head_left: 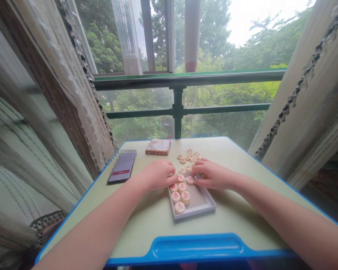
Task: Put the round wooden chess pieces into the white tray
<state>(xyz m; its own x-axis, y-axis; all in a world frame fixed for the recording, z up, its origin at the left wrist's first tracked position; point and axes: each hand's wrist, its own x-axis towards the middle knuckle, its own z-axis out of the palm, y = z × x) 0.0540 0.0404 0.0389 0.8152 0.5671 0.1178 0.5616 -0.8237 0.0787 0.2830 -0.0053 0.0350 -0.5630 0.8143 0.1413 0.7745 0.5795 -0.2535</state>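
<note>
Your left hand (pixel 161 174) curls at the tray (pixel 198 204), likely bracing it; can't tell if clamped. Your right hand (pixel 213 174) has fingers apart, piece (pixel 190 180) beside thumb, probably guiding it.

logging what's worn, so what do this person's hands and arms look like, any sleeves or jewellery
The left forearm and right forearm are bare along all that shows, with no sleeves in view. The left hand and right hand are bare too: no gloves, and no watch, bracelet or ring that can be made out. No markings are visible.
</note>
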